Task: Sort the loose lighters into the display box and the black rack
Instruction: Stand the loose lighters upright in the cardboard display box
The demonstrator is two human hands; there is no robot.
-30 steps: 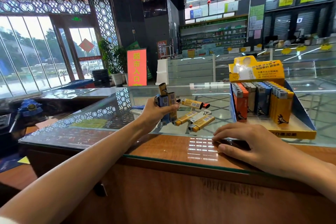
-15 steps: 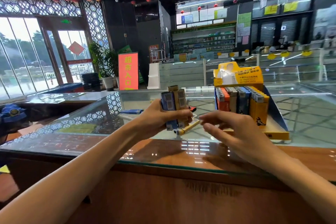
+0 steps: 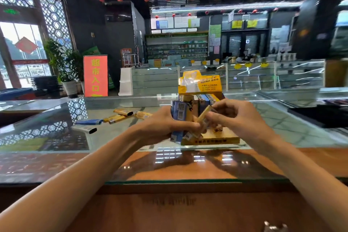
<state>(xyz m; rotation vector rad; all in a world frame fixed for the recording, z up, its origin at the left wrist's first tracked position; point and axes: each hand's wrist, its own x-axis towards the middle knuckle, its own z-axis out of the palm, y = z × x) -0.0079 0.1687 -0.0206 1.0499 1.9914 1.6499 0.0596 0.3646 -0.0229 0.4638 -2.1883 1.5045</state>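
My left hand [image 3: 165, 126] grips a bundle of lighters [image 3: 179, 117], blue and yellow, held upright in front of the yellow display box [image 3: 211, 138]. My right hand [image 3: 239, 118] pinches one yellow lighter [image 3: 202, 118], tilted, its lower end against the bundle. The box holds rows of upright lighters, mostly hidden behind my hands. Loose lighters lie on the glass counter to the left: yellow ones [image 3: 120, 117], a blue one [image 3: 89, 122] and a white one [image 3: 84, 129]. No black rack is in view.
The glass counter top [image 3: 56, 137] has a wooden front strip [image 3: 169, 167] near me. More glass showcases [image 3: 273, 77] and an orange sign [image 3: 95, 75] stand across the shop floor. A dark object [image 3: 320, 115] lies on the counter at right.
The view swung left, so the box now sits behind my hands. My right hand rose from the counter, met the left hand and now pinches a yellow lighter against the bundle.
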